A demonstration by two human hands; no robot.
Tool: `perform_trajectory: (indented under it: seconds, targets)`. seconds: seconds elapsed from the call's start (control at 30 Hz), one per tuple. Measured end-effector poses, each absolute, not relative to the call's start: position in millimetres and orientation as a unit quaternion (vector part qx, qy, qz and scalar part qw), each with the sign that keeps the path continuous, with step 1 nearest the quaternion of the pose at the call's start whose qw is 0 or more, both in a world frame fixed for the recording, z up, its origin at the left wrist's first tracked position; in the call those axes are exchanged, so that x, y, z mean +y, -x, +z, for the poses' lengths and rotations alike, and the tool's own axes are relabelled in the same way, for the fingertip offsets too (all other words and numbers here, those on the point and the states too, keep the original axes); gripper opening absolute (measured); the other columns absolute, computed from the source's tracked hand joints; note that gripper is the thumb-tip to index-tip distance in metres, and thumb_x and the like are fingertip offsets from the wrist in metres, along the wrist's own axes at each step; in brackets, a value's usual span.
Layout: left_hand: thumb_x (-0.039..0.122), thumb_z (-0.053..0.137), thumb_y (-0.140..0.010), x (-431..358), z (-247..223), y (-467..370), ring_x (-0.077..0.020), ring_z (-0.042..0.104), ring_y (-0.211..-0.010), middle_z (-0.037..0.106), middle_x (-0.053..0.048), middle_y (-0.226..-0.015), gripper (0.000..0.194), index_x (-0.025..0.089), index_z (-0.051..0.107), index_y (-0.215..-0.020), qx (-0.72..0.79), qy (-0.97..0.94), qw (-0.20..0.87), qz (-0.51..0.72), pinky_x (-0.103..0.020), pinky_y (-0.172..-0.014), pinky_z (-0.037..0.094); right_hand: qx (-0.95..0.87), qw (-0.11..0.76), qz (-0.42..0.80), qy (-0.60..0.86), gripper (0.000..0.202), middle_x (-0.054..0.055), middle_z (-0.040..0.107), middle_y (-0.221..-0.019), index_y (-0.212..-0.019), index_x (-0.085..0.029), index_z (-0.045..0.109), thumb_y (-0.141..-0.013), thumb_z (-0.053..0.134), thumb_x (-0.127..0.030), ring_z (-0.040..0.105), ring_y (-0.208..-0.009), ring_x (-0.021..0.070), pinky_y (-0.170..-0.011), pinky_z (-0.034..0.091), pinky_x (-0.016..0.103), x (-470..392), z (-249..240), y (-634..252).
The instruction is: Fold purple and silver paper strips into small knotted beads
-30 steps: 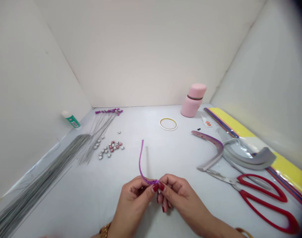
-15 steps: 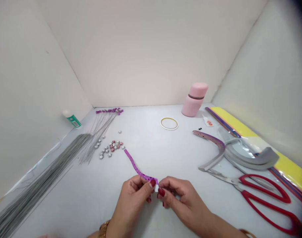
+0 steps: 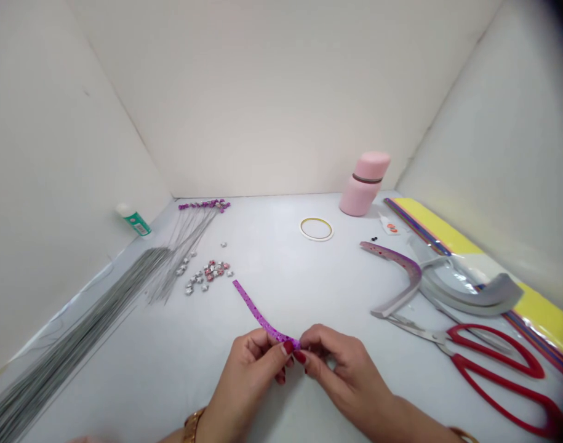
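Observation:
A narrow purple paper strip (image 3: 258, 315) with dark spots runs from between my fingertips up and left across the table. My left hand (image 3: 258, 363) pinches it close to its near end, thumb on top. My right hand (image 3: 334, 363) grips that same end between thumb and forefinger, the two thumbs almost meeting. The very tip of the strip is hidden by my fingers. Just beyond the strip's far end lies a cluster of small silver and pink folded stars (image 3: 215, 271).
Thin grey wires (image 3: 87, 326) cover the left; purple star-tipped stems (image 3: 205, 205) lie behind. A glue stick (image 3: 136, 221), tape ring (image 3: 316, 229), pink flask (image 3: 364, 184) and small glue tube (image 3: 389, 225) stand or lie around. Red-handled scissors (image 3: 498, 351), curved paper strips (image 3: 401, 264) and yellow sheets (image 3: 451, 237) are right.
The strip's near end, folded down with its white underside showing before, now lies along my fingertips toward the right hand. Both hands have shifted slightly; the strip looks straighter.

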State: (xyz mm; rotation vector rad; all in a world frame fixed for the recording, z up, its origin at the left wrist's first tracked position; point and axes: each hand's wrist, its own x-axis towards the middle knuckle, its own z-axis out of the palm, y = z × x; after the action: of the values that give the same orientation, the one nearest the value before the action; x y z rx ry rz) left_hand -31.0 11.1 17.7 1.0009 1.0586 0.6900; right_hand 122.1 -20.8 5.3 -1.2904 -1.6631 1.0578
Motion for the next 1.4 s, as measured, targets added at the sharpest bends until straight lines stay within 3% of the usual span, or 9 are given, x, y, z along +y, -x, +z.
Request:
perform_trajectory:
  seconds: [0.17, 0.37, 0.87, 1.0, 1.2, 1.4]
  targets:
    - [0.022, 0.059, -0.070, 11, 15, 32, -0.0100, 0.045, -0.051, 0.054, 0.001, -0.051, 0.017, 0.012, 0.059, -0.056, 0.465, -0.469, 0.684, 0.310, -0.020, -0.051, 0.035, -0.559, 0.393, 0.530, 0.502, 0.021, -0.001, 0.051, -0.056, -0.070, -0.015, 0.053, -0.083, 0.049, -0.031, 0.048, -0.053, 0.0108, -0.052, 0.038, 0.022, -20, 4, -118]
    - [0.028, 0.059, -0.072, 12, 12, 33, -0.0104, 0.046, -0.053, 0.056, -0.001, -0.055, 0.021, 0.011, 0.058, -0.060, 0.446, -0.482, 0.689, 0.309, -0.020, -0.052, 0.037, -0.479, 0.416, 0.613, 0.471, 0.024, 0.002, 0.056, -0.063, -0.070, -0.014, 0.051, -0.082, 0.050, -0.035, 0.049, -0.053, 0.0099, -0.053, 0.039, 0.022, -19, 5, -116]
    - [0.029, 0.063, -0.070, 13, 7, 32, -0.0091, 0.044, -0.052, 0.052, 0.002, -0.053, 0.023, 0.014, 0.052, -0.058, 0.463, -0.481, 0.670, 0.325, -0.019, -0.050, 0.035, -0.573, 0.390, 0.506, 0.513, 0.020, -0.001, 0.052, -0.059, -0.076, -0.016, 0.054, -0.086, 0.044, -0.031, 0.049, -0.055, 0.0110, -0.054, 0.041, 0.021, -21, 2, -118]
    - [0.028, 0.064, -0.070, 10, 3, 35, -0.0088, 0.043, -0.053, 0.048, 0.004, -0.057, 0.021, 0.016, 0.048, -0.064, 0.486, -0.515, 0.606, 0.362, -0.019, -0.050, 0.036, -0.599, 0.392, 0.468, 0.518, 0.020, -0.001, 0.052, -0.058, -0.076, -0.016, 0.055, -0.085, 0.044, -0.029, 0.050, -0.054, 0.0111, -0.054, 0.041, 0.020, -22, 4, -119]
    - [0.022, 0.055, -0.079, 7, 4, 40, -0.0143, 0.055, -0.069, 0.057, -0.003, -0.075, 0.009, 0.017, 0.063, -0.081, 0.433, -0.657, 0.495, 0.369, -0.023, -0.062, 0.044, -0.619, 0.393, 0.443, 0.516, 0.020, -0.001, 0.053, -0.058, -0.076, -0.016, 0.056, -0.086, 0.043, -0.027, 0.051, -0.054, 0.0110, -0.054, 0.041, 0.020, -24, 3, -120]
    - [0.019, 0.055, -0.079, 8, 7, 40, -0.0153, 0.058, -0.074, 0.060, -0.005, -0.080, 0.011, 0.017, 0.065, -0.080, 0.411, -0.658, 0.506, 0.378, -0.024, -0.067, 0.046, -0.627, 0.399, 0.432, 0.511, 0.020, -0.001, 0.053, -0.059, -0.077, -0.017, 0.057, -0.086, 0.042, -0.027, 0.050, -0.054, 0.0112, -0.054, 0.041, 0.020, -24, 1, -120]
